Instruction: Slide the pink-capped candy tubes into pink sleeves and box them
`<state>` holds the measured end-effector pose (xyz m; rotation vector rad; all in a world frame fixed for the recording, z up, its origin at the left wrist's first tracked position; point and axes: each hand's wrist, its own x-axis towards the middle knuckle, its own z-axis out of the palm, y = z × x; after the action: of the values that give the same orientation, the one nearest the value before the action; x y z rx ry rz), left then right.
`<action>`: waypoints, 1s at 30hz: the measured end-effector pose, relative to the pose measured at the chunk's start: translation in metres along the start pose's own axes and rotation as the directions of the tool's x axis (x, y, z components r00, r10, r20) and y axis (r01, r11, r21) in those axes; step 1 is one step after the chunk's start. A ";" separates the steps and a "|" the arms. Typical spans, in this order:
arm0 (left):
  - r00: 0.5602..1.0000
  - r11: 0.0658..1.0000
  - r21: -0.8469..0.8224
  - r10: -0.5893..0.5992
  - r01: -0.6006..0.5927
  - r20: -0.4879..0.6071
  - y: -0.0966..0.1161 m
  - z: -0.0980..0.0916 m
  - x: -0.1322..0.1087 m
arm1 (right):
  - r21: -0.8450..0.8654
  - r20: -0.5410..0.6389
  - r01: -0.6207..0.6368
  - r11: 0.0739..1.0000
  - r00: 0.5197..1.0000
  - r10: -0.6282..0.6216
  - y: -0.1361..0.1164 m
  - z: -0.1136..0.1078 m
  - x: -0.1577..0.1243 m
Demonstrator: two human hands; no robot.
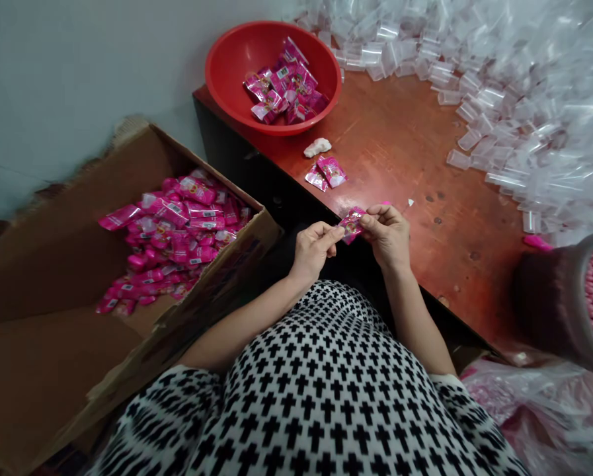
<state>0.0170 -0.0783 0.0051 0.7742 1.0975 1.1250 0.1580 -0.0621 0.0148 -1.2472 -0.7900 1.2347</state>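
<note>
Just past the table's near edge, both hands hold one small pink packet (352, 225). My left hand (316, 250) pinches its left side between thumb and fingers. The upper right side of the packet is in the thumb and fingers of my right hand (388, 237). A bit of bright pink shows by the right fingertips, too small to make out. Two flat pink packets (332, 171) lie on the brown table (400, 139), beside a crumpled white lump (317, 147).
A red bowl (227, 66) of pink packets stands at the table's far left. Clear plastic cups (494, 99) are heaped at the right. Left of me is a cardboard box (33, 271) with pink packages. A bucket (549, 297) of pink pieces stands at right, above a plastic bag (549, 410).
</note>
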 end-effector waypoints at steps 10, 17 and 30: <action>0.988 0.985 0.114 0.135 -0.126 -0.071 -0.001 -0.008 -0.005 | -0.058 0.060 0.051 0.997 0.997 -0.047 -0.007 0.007 0.010; 0.990 0.974 0.186 0.139 -0.131 -0.032 0.002 -0.005 -0.006 | -0.050 0.180 -0.003 0.999 0.984 0.012 -0.009 0.009 0.008; 0.963 0.905 0.340 0.267 -0.257 0.015 0.011 -0.033 0.003 | -0.092 0.242 -0.001 0.996 0.970 0.024 -0.004 0.015 0.009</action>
<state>-0.0175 -0.0737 0.0039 1.2089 1.2594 1.1886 0.1467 -0.0491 0.0206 -1.1886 -1.0282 1.3920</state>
